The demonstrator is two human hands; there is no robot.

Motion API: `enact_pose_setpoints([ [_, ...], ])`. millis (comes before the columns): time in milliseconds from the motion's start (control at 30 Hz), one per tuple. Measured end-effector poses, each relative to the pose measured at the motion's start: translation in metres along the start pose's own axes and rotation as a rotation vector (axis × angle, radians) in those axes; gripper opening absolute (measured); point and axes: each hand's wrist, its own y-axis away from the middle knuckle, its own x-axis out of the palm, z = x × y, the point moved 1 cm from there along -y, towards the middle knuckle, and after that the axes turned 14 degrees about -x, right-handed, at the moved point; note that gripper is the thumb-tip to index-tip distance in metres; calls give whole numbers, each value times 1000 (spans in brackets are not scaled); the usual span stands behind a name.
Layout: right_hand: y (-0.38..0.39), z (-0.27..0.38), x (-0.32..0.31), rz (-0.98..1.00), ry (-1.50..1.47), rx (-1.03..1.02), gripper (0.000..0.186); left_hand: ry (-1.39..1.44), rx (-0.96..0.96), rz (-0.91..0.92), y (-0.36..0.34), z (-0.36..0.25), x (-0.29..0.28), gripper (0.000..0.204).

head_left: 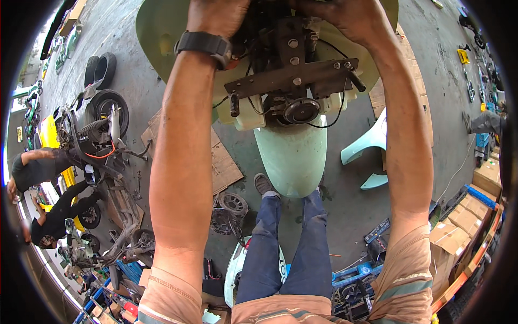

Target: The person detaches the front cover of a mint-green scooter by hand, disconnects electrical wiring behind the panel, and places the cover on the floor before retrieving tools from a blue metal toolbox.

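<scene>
Mudguard gleams mint green near a dark bolted bracket; hidden fingers' grip I cannot tell.

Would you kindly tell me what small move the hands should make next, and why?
I'd probably lower the right hand to tuck in the thin black cable: it loops out beside the round black disc, below the dark metal bracket, and might snag. The left hand could perhaps stay up, though what its fingers grip is hidden.

Black rubber tyres, left, near partly stripped dark-framed motorcycle; brown cardboard boxes stacked within orange-and-blue rack, right.
</scene>
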Motion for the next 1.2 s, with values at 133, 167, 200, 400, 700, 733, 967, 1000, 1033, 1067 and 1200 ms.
enact_pose_setpoints([
  [133, 2, -4, -8, 97, 356, 60, 72, 389, 166, 262, 23, -42, -1, 37],
  [167, 4, -9, -6, 56, 295, 32, 70, 248, 345, 250, 24, -49, -1, 44],
  [200, 3, -7, -4, 14, 239, 3, 68, 242, 349, 254, 25, -48, 0, 44],
  [400, 7, 1, -3, -2, 254, 14, 59, -125, 541, -254, 24, -27, 12, 56],
  [700, 90, 33, -32, -292, -30, 359, 44, 579, -35, 65, 49, -76, 9, 22],
  [733, 104, 37, -33, -317, -71, 395, 44, 677, -109, 160, 41, -60, 0, 21],
  [967, 161, 60, -50, -321, 141, 528, 27, 812, -263, 64, 35, -38, -10, 22],
  [1000, 159, 61, -55, -299, 182, 541, 25, 838, -235, 96, 43, -53, -1, 16],
  [1033, 151, 61, -56, -294, 182, 529, 25, 858, -211, 127, 48, -62, 4, 11],
  [1067, 138, 62, -53, -237, 248, 380, 23, 903, -256, 129, 48, -60, 6, 6],
  [1200, 67, 64, -23, -191, 387, -15, 20, 1184, -134, 209, 23, -7, -14, 10],
])
